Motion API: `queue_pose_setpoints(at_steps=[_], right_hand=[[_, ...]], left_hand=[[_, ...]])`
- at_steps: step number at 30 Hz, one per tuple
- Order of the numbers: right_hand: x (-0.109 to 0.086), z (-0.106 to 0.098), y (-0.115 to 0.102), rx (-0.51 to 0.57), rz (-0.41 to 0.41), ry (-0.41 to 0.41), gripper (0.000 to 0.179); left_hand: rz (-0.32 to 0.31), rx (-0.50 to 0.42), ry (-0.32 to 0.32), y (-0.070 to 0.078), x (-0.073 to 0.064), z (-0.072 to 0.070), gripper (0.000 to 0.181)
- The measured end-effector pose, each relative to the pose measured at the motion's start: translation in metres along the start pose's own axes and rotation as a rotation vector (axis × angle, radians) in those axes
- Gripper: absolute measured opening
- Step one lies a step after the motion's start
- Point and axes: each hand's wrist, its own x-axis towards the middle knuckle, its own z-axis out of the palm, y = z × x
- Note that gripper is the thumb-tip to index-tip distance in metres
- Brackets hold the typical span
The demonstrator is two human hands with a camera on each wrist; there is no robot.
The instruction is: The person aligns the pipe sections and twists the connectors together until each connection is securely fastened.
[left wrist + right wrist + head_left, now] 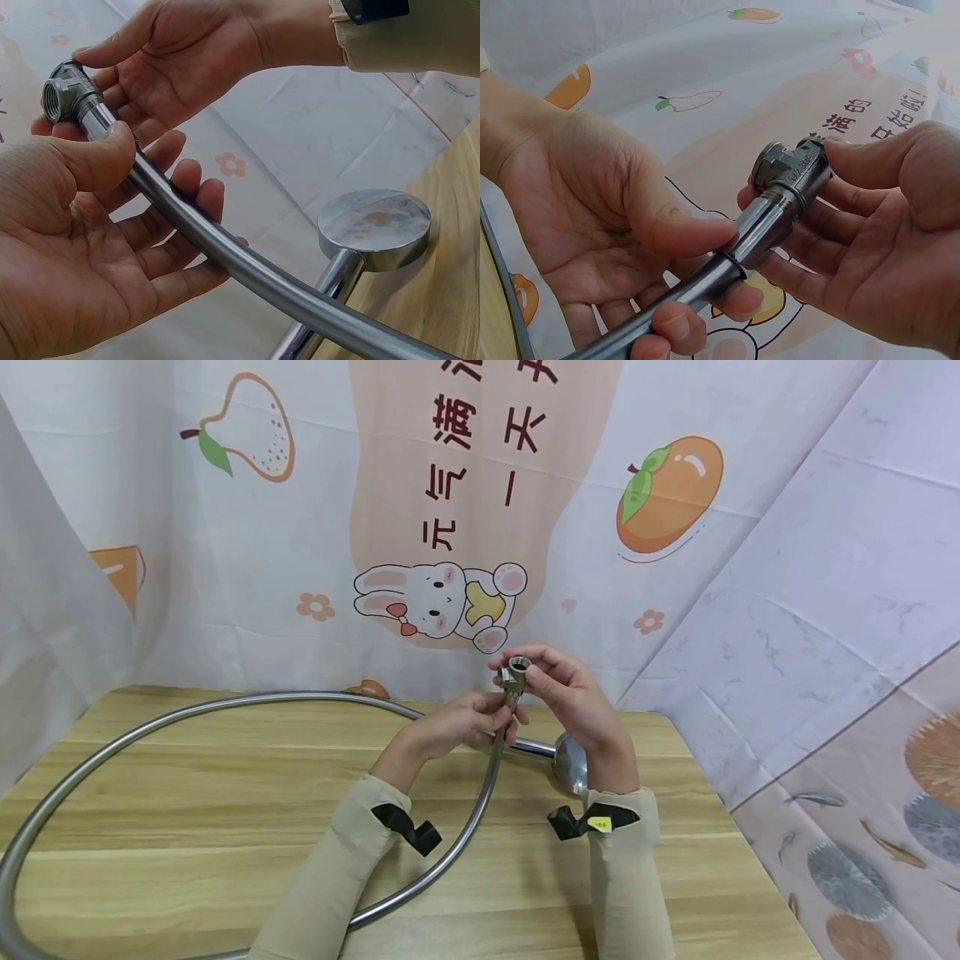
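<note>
Tabletop (225, 793) below, left hand (459, 725) holds hose (262, 274), right hand (570, 697) fitting (799, 175).

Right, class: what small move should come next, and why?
Probably turn the metal fitting with the right hand while the left hand steadies the hose: each hand holds its piece, and some thread shows where they join.
</note>
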Motion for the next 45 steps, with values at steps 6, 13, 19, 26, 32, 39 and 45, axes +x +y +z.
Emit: queue_pose_setpoints(at_steps=[6,13,19,26,32,39,45], right_hand=[[-0.0006,-0.0001,0.0003,-0.008,0.002,0.03,0.025],[-0.0006,0.0005,0.0005,-0.008,0.014,0.053,0.024],[-0.0003,0.0014,0.0006,-0.009,0.03,0.06,0.024],[0.0008,0.0018,0.0011,-0.029,0.023,0.042,0.027],[0.0012,0.0045,-0.0005,-0.03,0.027,0.061,0.029],[0.0023,0.0048,-0.0005,-0.018,0.025,0.077,0.029],[0.0017,0.0048,-0.0008,-0.024,0.037,0.092,0.027]], left_hand=[[-0.007,0.003,0.009,-0.0005,-0.0001,0.0,0.032],[-0.003,0.007,0.011,-0.0016,0.0008,-0.0002,0.031],[0.002,-0.002,0.011,-0.0014,0.001,0.0002,0.03],[0.003,-0.008,0.013,-0.0015,0.0013,0.0004,0.03],[-0.001,-0.01,0.011,-0.0013,0.0017,0.0007,0.031],[0.004,-0.014,0.011,-0.0025,0.0023,-0.0004,0.031],[0.02,-0.023,0.002,-0.003,0.0023,-0.0006,0.034]])
